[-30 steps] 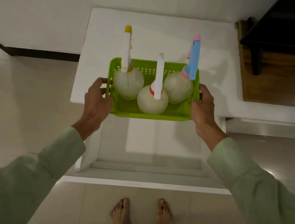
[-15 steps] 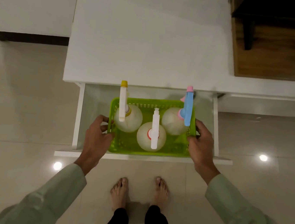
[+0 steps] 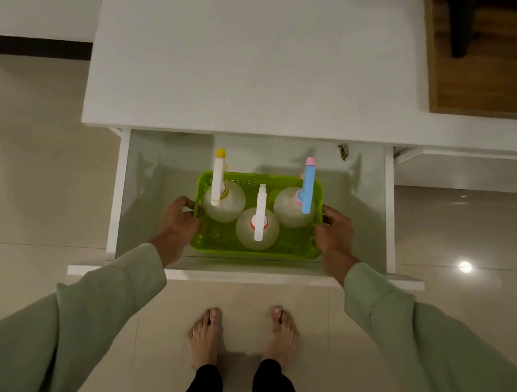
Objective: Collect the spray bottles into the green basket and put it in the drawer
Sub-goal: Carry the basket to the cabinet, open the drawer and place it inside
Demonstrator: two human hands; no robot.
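The green basket (image 3: pixel 213 239) sits low inside the open white drawer (image 3: pixel 388 217), near its front wall. Three round translucent spray bottles stand upright in it: one with a yellow-tipped head (image 3: pixel 219 178) at back left, one with a white head and red collar (image 3: pixel 259 218) at front middle, one with a blue and pink head (image 3: pixel 308 185) at back right. My left hand (image 3: pixel 178 222) grips the basket's left rim. My right hand (image 3: pixel 333 233) grips its right rim.
The white cabinet top (image 3: pixel 250 59) overhangs the back of the drawer. A small crumpled wrapper (image 3: pixel 342 151) lies in the drawer's back right corner. A dark wooden unit (image 3: pixel 504 62) stands at top right. My bare feet (image 3: pixel 244 333) stand on glossy tiles just before the drawer front.
Both hands have carried the basket down from above the cabinet top into the open drawer and lowered it further toward the drawer floor.
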